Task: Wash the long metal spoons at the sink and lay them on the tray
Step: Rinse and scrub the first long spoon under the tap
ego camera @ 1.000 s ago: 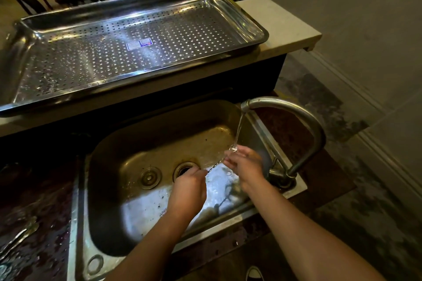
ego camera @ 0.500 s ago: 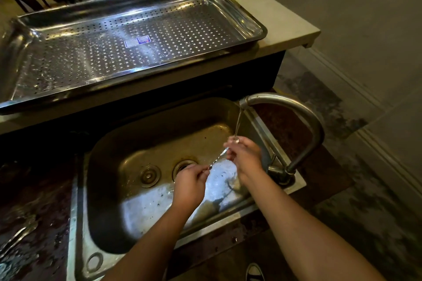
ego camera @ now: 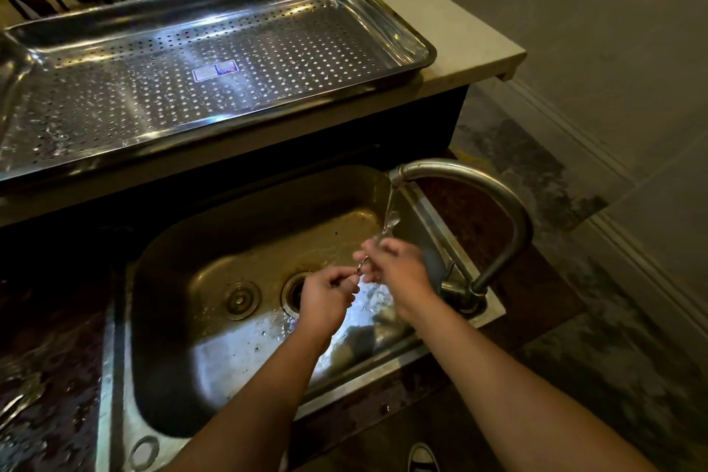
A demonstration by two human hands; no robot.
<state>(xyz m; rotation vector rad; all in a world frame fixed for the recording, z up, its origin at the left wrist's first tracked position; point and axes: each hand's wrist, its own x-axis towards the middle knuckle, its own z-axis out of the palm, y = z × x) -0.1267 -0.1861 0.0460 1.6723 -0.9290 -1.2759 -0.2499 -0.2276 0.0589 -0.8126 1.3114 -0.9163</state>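
Note:
Over the steel sink I hold a long thin metal spoon slanting up to the right, its bowl in the water stream under the faucet. My left hand pinches the handle's lower end. My right hand is wrapped around the shaft higher up, fingers blurred. The perforated steel tray sits on the raised ledge behind the sink and holds no spoons.
More metal utensils lie on the wet dark counter at the far left edge. The sink has two drain fittings in its bottom. A pale ledge end juts right of the tray. Floor and wall lie to the right.
My right hand has slid down the spoon's shaft toward my left hand. The spoon's bowl now sticks out above my right hand in the water stream.

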